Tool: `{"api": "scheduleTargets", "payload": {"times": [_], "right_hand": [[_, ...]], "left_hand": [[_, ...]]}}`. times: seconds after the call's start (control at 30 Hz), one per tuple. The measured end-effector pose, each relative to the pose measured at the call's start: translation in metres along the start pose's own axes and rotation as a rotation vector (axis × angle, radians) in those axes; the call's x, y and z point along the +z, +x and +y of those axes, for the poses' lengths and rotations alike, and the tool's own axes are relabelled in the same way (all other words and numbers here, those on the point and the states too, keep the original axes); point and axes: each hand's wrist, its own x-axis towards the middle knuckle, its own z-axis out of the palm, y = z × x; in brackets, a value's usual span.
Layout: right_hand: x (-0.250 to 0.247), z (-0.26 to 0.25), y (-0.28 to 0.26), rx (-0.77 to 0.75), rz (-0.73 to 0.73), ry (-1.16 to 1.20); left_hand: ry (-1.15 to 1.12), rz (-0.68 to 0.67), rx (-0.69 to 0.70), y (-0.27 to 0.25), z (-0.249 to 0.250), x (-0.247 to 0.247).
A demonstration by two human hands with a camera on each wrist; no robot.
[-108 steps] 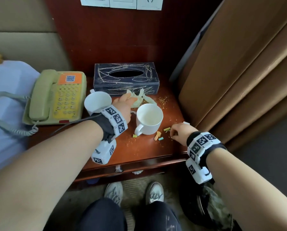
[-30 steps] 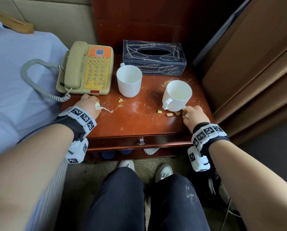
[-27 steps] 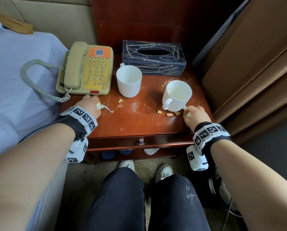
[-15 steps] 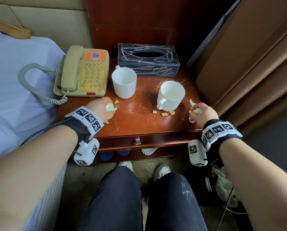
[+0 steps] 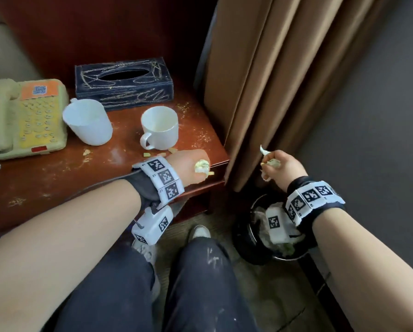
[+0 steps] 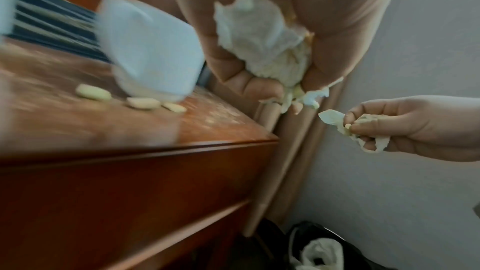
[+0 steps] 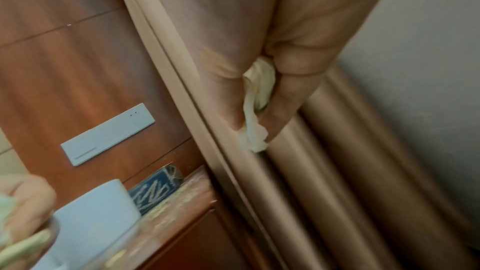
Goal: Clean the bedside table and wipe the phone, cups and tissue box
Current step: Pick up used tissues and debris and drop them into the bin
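My left hand (image 5: 195,167) hovers over the front right corner of the wooden bedside table (image 5: 57,178), gripping a wad of crumpled tissue scraps (image 6: 265,48). My right hand (image 5: 277,167) is off the table's right side, above the bin, pinching more crumpled scraps (image 6: 337,124). Two white cups (image 5: 88,124) (image 5: 161,130) stand mid-table. The beige phone (image 5: 25,118) sits at the left and the dark tissue box (image 5: 124,83) at the back. Crumbs and small yellow bits (image 6: 142,103) lie by the right cup.
A black waste bin (image 5: 246,238) with white trash inside stands on the floor right of the table, below my right wrist. A brown curtain (image 5: 272,80) hangs close to the table's right edge. My knees (image 5: 200,271) are in front of the table.
Both hands have lifted off the table with scraps and moved right. The left hand went from the left front to the right corner; the right hand now hangs past the edge over the bin.
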Motion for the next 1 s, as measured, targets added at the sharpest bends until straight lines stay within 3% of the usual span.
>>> {"api": "scheduleTargets", "payload": {"times": [0.17,0.27,0.43,0.6,0.77,1.0], "right_hand": [[-0.028,0.091,-0.008,0.155,0.032,-0.055],[-0.029,0.137,-0.011,0.28,-0.031,-0.079],[-0.008,0.191,-0.007,0.35,-0.148,-0.053],[-0.004,0.21,0.002,0.436,-0.269,-0.088],[-0.008,0.222,0.009,0.359,-0.353,-0.043],[-0.001,0.231,0.01,0.326,-0.4,-0.043]], "left_hand": [[-0.008,-0.155,0.052,0.061,0.076,0.051],[-0.012,-0.231,0.033,0.089,0.105,0.091],[-0.045,-0.362,0.009,0.13,0.128,0.159],[0.017,-0.524,0.065,0.154,0.139,0.2],[0.015,-0.651,0.006,0.169,0.137,0.226],[-0.099,-0.546,0.07,0.168,0.127,0.219]]}}
